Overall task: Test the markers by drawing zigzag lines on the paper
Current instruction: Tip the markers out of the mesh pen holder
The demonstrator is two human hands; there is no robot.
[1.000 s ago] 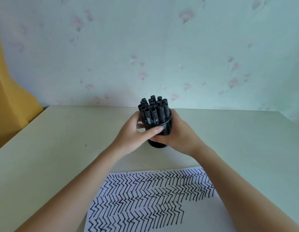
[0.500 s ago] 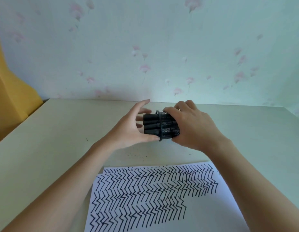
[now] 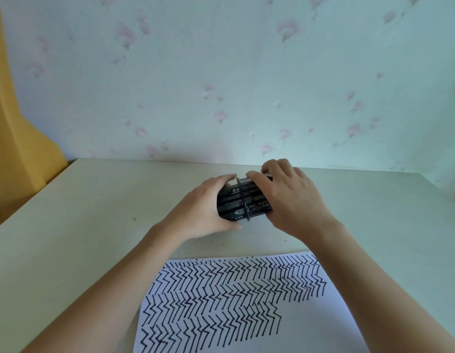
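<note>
Mesh pen cup (image 3: pixel 257 208) tipped on its side w/ black markers (image 3: pixel 231 200) poking out left, prob. to pour them out: right hand (image 3: pixel 295 200) curled round cup body, left hand (image 3: pixel 203 212) cupped over marker ends, above zigzag-covered paper (image 3: pixel 310 324) on table (image 3: pixel 68 238).

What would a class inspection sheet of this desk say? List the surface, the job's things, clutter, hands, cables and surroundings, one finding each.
Surface: pale table, with small dark specks near the paper's far edge.
Job's things: black mesh holder lying on its side, mouth to the left, full of black markers; paper largely covered in zigzag rows, blank at lower right.
Clutter: nothing seen.
Hands: left hand cupped over the marker ends; right hand gripping the holder.
Cables: nothing seen.
Surroundings: floral wallpaper behind; a yellow object at the left.
</note>
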